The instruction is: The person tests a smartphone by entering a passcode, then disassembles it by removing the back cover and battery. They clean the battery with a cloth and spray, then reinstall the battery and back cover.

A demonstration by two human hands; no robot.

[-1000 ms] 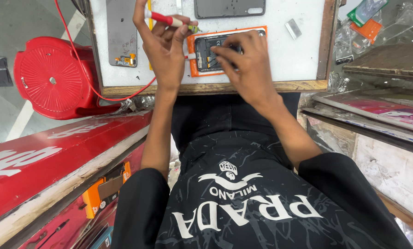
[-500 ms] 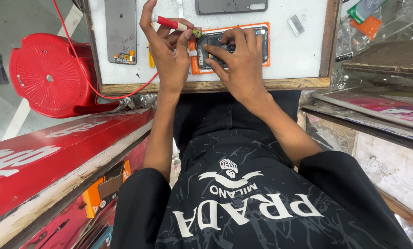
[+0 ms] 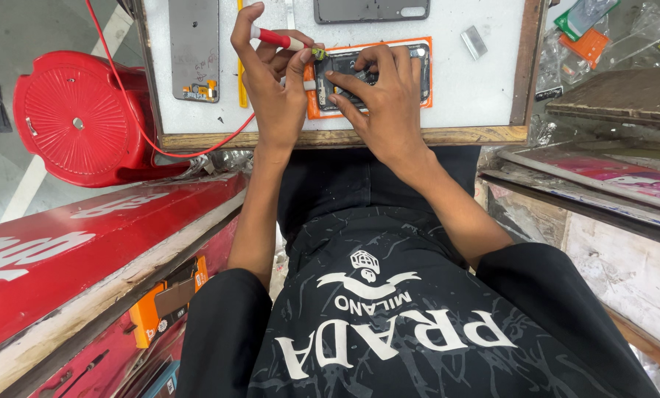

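head view: left hand (image 3: 271, 88) pinching a red-handled screwdriver (image 3: 282, 40), tip down at the opened phone (image 3: 370, 77) on its orange mat (image 3: 427, 74), mid-bench (image 3: 485, 103). right hand (image 3: 381, 103) pressing the phone flat, keeping it steady.

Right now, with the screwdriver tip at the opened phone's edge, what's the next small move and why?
Probably seat the red-handled screwdriver tip in a screw and turn. The left hand pinches it at the opened phone, and the right hand presses the phone flat on the orange mat.

Long red sign with white lettering (image 3: 87, 250) lower left, orange-and-green packets (image 3: 584, 29) upper right
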